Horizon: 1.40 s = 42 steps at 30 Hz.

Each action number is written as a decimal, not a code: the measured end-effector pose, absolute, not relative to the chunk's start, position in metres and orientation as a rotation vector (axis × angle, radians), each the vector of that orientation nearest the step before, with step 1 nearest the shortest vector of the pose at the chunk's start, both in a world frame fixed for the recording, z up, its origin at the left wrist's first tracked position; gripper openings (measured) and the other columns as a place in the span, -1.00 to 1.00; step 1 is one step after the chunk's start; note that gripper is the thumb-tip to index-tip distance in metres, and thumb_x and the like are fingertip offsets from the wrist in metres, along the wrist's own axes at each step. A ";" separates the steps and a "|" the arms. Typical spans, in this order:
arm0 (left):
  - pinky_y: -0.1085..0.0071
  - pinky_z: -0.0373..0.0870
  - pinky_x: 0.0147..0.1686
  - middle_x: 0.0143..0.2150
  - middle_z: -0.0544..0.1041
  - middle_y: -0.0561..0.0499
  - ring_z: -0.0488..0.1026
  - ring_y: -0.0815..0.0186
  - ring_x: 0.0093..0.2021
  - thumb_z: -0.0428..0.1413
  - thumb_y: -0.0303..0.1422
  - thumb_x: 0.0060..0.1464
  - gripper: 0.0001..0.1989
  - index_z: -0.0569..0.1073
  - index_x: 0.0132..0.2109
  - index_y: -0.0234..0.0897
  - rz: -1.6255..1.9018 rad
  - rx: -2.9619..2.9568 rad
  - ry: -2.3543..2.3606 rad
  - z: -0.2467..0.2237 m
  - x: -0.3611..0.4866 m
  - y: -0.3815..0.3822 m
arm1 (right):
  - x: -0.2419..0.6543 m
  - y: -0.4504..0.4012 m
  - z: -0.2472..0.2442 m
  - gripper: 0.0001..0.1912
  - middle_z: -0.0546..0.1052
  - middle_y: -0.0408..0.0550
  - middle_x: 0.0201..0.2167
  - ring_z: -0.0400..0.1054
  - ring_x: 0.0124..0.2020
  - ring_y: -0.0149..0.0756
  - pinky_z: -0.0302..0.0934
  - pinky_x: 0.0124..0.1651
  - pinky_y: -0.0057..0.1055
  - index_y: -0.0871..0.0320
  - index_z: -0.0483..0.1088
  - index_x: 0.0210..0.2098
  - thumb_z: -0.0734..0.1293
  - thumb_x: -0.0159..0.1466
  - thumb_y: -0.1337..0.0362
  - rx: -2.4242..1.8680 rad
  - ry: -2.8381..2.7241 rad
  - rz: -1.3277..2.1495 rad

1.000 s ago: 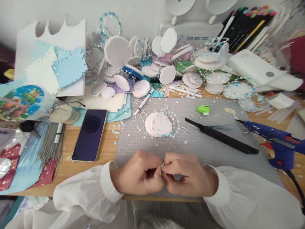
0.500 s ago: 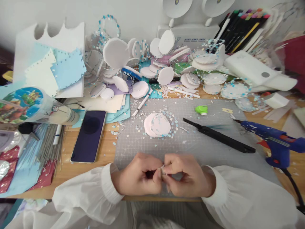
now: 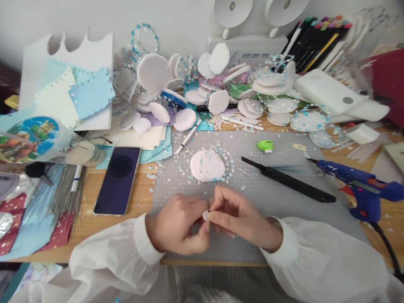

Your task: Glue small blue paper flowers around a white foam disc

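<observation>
A small whitish piece (image 3: pixel 206 215) is pinched between my two hands, low over the grey cutting mat (image 3: pixel 268 227). My left hand (image 3: pixel 181 225) has its thumb and forefinger closed on the piece from the left. From the right, my right hand (image 3: pixel 241 216) grips it with thumb and fingertips. The fingers hide part of it, and its exact shape is too small to tell. Just beyond my hands lies a pair of overlapping white discs (image 3: pixel 208 165), ringed with tiny blue and white bits.
A black cutter-like tool (image 3: pixel 288 179), a green gadget (image 3: pixel 265 146) and a blue glue gun (image 3: pixel 360 185) lie to the right. A phone (image 3: pixel 117 181) is at left. White discs (image 3: pixel 153 72) and pens (image 3: pixel 325 42) crowd the back.
Both hands have shifted slightly up and left on the mat. The right hand has turned, its thumb now stretched toward the piece, which shows more between the fingers.
</observation>
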<state>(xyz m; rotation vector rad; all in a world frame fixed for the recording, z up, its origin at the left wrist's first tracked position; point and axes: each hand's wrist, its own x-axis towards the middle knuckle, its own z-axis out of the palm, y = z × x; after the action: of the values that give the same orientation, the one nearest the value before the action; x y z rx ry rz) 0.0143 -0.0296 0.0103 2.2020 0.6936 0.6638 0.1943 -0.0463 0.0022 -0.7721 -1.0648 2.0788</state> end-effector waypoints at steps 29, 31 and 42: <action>0.53 0.13 -0.59 -0.62 0.22 0.12 0.17 0.46 -0.62 -0.12 -0.43 0.13 -0.79 0.19 -0.49 -0.27 0.507 1.744 0.580 0.012 0.014 -0.030 | 0.203 -0.041 0.005 -0.67 0.38 -0.29 -0.62 -0.06 -0.75 -0.69 -0.15 -0.70 -0.66 0.15 0.13 -0.40 0.38 0.22 0.15 -0.672 -0.870 2.365; 0.52 0.12 -0.57 -0.60 0.20 0.12 0.15 0.46 -0.59 -0.13 -0.40 0.15 -0.76 0.17 -0.49 -0.27 0.479 1.689 0.604 0.015 0.014 -0.028 | 0.202 -0.042 0.006 -0.71 0.38 -0.26 -0.58 0.04 -0.70 -0.64 -0.06 -0.66 -0.65 0.14 0.15 -0.40 0.36 0.23 0.18 -0.715 -1.018 2.191; 0.48 0.03 -0.57 -0.59 0.13 0.15 0.07 0.45 -0.59 -0.08 -0.49 0.00 -0.84 0.08 -0.47 -0.23 0.508 1.895 0.641 0.010 0.013 -0.029 | 0.203 -0.051 -0.004 -0.84 0.32 -0.23 -0.51 0.23 -0.51 -0.51 0.15 -0.47 -0.56 0.12 0.26 -0.33 0.31 0.18 0.47 -0.737 -1.780 1.296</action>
<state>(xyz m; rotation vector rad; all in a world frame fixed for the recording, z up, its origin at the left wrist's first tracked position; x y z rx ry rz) 0.0125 -0.0289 0.0099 1.8952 0.6412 0.5080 0.2027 -0.0514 -0.0040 -0.7368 -1.7800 1.2964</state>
